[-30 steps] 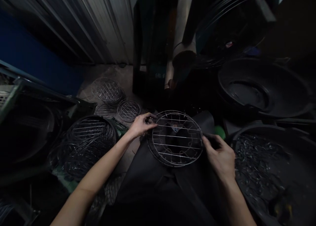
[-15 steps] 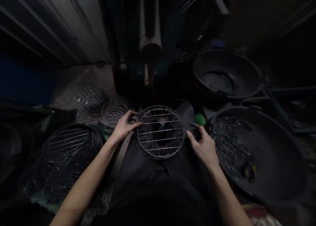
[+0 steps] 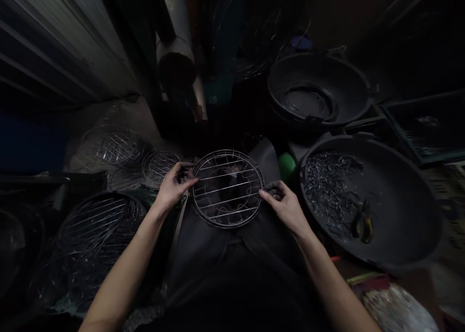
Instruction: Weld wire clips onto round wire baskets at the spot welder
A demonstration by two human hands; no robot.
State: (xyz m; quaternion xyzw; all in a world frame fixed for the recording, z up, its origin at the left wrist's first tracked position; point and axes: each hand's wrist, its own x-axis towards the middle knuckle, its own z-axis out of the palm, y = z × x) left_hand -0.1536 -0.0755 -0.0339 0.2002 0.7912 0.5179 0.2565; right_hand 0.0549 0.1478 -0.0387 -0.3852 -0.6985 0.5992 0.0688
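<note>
A round wire grill rack [image 3: 228,188] with straight parallel bars lies over my lap, in front of my dark apron. Bent wire loops show inside its rim, beneath the bars. My left hand [image 3: 175,183] pinches the left edge of the rack between thumb and fingers. On the opposite side, my right hand [image 3: 282,201] grips the right edge, thumb on top and fingertips partly hidden behind the rim. Right of that hand, a wide dark basin [image 3: 403,211] holds many small bent wire pieces [image 3: 329,187] and yellow-and-black pliers [image 3: 362,221].
Another dark basin [image 3: 348,87] with coiled wire stands behind. At left, a pile of wire racks [image 3: 98,220] fills a container, and more round racks [image 3: 118,148] lie on the floor. A green ball-like object [image 3: 286,165] sits beyond my right hand. A metal pipe [image 3: 178,46] hangs ahead.
My right hand has closed in from beside the rack onto its right edge. My left hand keeps its place at the left rim. The whole view has shifted slightly.
</note>
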